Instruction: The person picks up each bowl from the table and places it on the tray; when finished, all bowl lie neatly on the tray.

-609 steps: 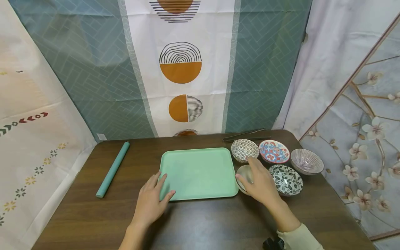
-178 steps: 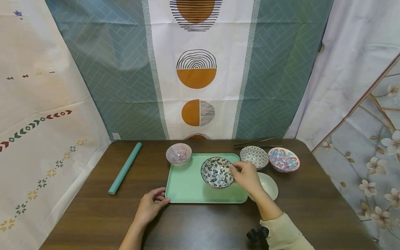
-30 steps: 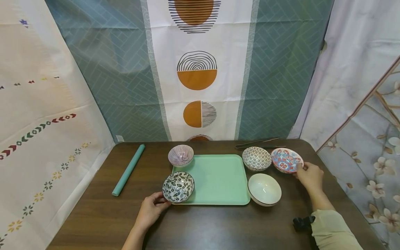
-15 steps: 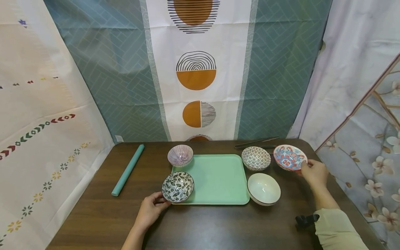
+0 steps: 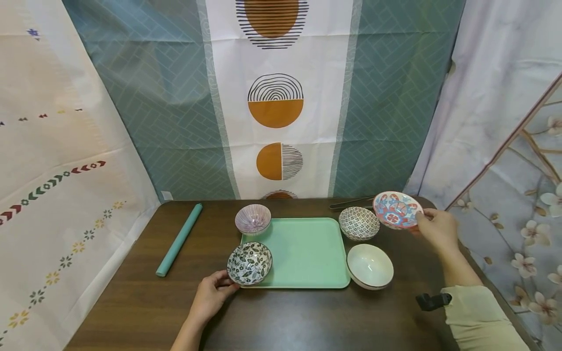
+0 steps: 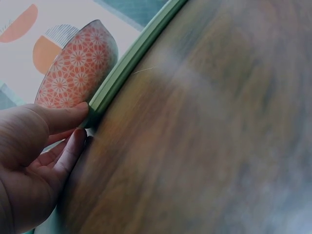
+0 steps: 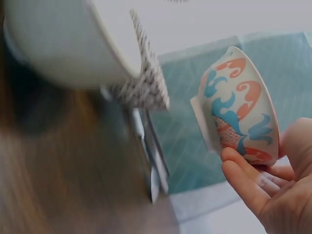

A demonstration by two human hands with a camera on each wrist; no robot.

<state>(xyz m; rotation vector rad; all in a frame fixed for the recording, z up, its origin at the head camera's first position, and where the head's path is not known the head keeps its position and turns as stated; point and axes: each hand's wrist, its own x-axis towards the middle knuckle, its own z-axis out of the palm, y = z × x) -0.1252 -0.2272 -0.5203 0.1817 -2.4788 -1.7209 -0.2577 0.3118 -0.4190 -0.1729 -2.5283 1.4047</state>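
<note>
In the head view my right hand point(image 5: 439, 230) pinches the rim of a red-and-blue patterned bowl point(image 5: 397, 210), held up above the table's back right. The right wrist view shows my thumb at the rim and fingers under the wall of this bowl point(image 7: 243, 107). My left hand point(image 5: 210, 295) pinches the front left corner of the light green tray point(image 5: 307, 253); the left wrist view shows thumb and fingers at the tray's edge point(image 6: 131, 63). On that corner sits a black-and-white leaf-patterned bowl point(image 5: 249, 263), red outside. A purple-striped bowl point(image 5: 253, 219) stands at the back left corner.
A white bowl point(image 5: 370, 265) and a small-patterned bowl point(image 5: 359, 223) stand by the tray's right side. Tongs point(image 5: 347, 204) lie behind them, partly hidden by the raised bowl. A teal roll point(image 5: 179, 240) lies at the table's left. Curtains hang around the table.
My right hand has lifted the red-and-blue bowl off the table, first a little right, then up and to the left over the tongs. The left hand has stayed at the tray's corner.
</note>
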